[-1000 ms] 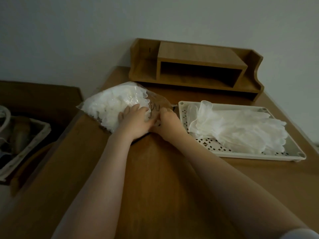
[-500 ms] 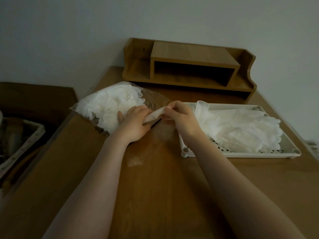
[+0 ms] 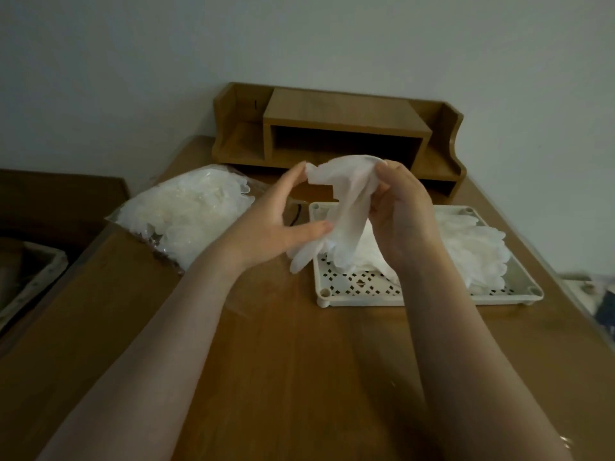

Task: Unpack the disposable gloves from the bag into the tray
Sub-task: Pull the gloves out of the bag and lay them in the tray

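Observation:
A white disposable glove (image 3: 349, 207) hangs in the air between my hands, above the left end of the tray. My left hand (image 3: 276, 224) pinches it at the cuff with a fingertip and lower down with the thumb. My right hand (image 3: 402, 211) grips the glove's right side with curled fingers. The clear plastic bag (image 3: 186, 211), still full of white gloves, lies on the desk to the left. The white perforated tray (image 3: 352, 287) sits on the right with a pile of gloves (image 3: 472, 251) in it.
A wooden desk organiser (image 3: 339, 128) stands against the wall behind the bag and tray. Left of the desk, lower down, a basket (image 3: 30, 281) is partly in view. The wooden desk (image 3: 299, 361) stretches toward me under my forearms.
Both hands have lifted away from the bag's mouth, pulling a glove out and raising it over the tray's left end. The camera has tilted so the scene sits lower.

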`<control>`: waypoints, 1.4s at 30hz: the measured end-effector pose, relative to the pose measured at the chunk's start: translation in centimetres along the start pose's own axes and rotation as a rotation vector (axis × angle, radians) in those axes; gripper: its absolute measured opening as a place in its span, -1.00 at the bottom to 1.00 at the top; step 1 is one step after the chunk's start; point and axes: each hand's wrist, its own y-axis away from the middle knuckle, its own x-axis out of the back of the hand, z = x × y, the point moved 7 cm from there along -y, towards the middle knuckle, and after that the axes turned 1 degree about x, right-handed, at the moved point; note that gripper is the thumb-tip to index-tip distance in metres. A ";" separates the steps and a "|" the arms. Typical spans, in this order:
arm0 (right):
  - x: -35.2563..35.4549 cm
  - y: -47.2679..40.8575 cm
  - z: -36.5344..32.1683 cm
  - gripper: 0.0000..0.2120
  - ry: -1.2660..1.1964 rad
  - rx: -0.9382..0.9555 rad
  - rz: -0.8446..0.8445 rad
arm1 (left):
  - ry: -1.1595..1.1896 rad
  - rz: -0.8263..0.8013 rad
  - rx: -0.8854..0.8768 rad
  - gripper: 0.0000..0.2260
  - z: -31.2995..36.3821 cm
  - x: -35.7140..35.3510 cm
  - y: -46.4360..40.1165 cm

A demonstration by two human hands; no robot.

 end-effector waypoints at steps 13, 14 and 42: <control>1.2 1.5 -4.2 -0.75 0.158 -0.046 -0.140 | 0.565 0.163 0.021 -0.92 6.9 -0.8 -2.1; 1.2 1.7 -4.4 -0.69 0.179 -0.032 -0.196 | 0.609 0.177 0.013 -0.91 7.2 -0.8 -2.1; 10.7 -0.2 -4.4 -0.52 0.868 -0.382 -0.633 | 0.401 -0.303 0.382 -0.88 5.2 -9.9 -4.4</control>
